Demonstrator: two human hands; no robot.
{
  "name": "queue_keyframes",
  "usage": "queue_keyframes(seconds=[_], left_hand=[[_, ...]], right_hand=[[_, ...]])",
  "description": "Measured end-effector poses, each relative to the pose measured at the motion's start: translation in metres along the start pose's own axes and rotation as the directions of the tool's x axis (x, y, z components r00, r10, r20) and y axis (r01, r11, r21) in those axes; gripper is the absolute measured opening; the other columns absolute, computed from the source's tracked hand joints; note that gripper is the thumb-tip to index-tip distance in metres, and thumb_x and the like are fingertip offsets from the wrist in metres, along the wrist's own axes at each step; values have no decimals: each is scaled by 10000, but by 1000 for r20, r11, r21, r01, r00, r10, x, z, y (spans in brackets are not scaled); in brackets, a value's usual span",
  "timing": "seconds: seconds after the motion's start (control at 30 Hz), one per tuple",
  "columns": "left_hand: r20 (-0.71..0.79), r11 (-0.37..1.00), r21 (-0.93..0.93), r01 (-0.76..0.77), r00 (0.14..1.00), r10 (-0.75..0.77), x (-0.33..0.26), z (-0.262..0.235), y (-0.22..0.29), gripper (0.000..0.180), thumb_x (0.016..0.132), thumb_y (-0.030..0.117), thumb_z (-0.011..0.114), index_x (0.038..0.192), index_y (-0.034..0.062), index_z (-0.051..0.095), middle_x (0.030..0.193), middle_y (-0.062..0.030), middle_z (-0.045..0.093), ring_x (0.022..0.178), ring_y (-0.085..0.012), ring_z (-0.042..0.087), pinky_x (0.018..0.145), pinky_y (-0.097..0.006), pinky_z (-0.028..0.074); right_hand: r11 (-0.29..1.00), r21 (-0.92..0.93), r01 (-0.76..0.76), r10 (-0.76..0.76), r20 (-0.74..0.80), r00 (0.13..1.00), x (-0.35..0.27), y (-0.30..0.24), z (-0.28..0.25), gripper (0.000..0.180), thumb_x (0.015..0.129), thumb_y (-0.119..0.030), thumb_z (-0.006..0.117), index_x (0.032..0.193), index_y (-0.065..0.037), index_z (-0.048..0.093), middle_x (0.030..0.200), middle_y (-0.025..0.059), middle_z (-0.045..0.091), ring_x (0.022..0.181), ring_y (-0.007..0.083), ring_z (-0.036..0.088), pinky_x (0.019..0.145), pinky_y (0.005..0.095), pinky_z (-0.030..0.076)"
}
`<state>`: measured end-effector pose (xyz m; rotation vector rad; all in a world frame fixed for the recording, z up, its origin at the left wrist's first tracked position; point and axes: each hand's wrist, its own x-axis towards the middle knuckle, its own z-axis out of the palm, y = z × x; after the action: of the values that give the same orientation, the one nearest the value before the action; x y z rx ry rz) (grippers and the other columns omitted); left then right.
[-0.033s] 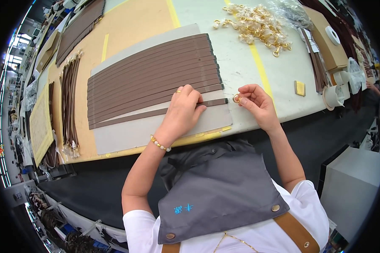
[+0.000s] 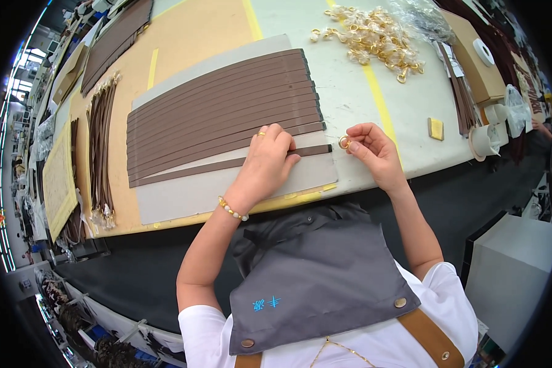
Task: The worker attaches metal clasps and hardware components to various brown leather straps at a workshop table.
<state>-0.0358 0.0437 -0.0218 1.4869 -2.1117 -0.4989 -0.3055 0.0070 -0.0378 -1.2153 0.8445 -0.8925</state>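
Head view: brown strip (image 2: 313,150) by the near edge of our bench (image 2: 420,153).
Our right hand (image 2: 375,153) clamps a gold ring (image 2: 343,143); our left hand (image 2: 265,158) covers the strip, its grip we cannot tell.

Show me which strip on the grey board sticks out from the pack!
The bottom brown strip, under the left hand: its right end slants away, while the others lie closer together.

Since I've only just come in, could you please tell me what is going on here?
At a table, a person's left hand lies over one brown strap, angled away from a row of similar straps. Their right hand holds a gold ring-shaped piece near the strap's dark end but apart from it. A pile of gold hardware lies farther back.
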Motion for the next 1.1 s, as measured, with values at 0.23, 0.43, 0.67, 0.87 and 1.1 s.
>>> queue_keyframes(seconds=[0.23, 0.43, 0.67, 0.87, 1.1], left_hand=[[159, 967, -223, 123, 983, -88, 2, -28, 9, 134, 924, 41, 709, 979, 4, 592, 904, -97, 632, 835, -234, 614, 762, -350, 501], [123, 795, -581, 175, 984, -128, 3, -38, 11, 168, 982, 48, 679, 1145, 7, 662, 901, -21, 679, 835, -84, 620, 755, -237, 508], [-18, 808, -587, 50, 997, -75, -2, -33, 11, 185, 961, 20, 678, 1143, 2, 708, 915, -42, 675, 809, -106, 620, 739, -253, 520], [20, 694, -717, 71, 997, -81, -1, -22, 13, 227, 917, 41, 742, 1139, 9, 706, 924, -33, 671, 818, -97, 615, 721, -242, 511], [14, 779, -620, 90, 995, -104, 4, -21, 30, 209, 853, 25, 764, 1041, 4, 676, 925, -31, 688, 752, -75, 611, 622, -225, 487]], right_hand=[[992, 126, -20, 21, -6, 1000, 1, 4, 2, 198, 1035, -134, 631, 1203, -33, 607, 1086, 46, 692, 981, 102, 633, 903, 271, 513], [918, 397, -2, -18, 48, 999, 7, -3, 24, 165, 1050, -122, 601, 1199, -53, 608, 1076, 43, 669, 958, 109, 622, 883, 266, 503], [876, 483, -22, -18, 79, 997, 8, -6, 34, 138, 1052, -120, 595, 1179, -68, 600, 1065, 35, 653, 936, 117, 616, 856, 273, 508], [756, 636, -154, 46, 183, 982, 11, -4, 44, 174, 1029, -134, 635, 1183, -65, 593, 1045, 35, 650, 935, 128, 628, 864, 282, 512], [862, 477, -174, 56, 251, 966, 9, -3, 41, 239, 997, -125, 684, 1207, -57, 592, 1111, 54, 664, 1046, 142, 637, 929, 297, 518]])
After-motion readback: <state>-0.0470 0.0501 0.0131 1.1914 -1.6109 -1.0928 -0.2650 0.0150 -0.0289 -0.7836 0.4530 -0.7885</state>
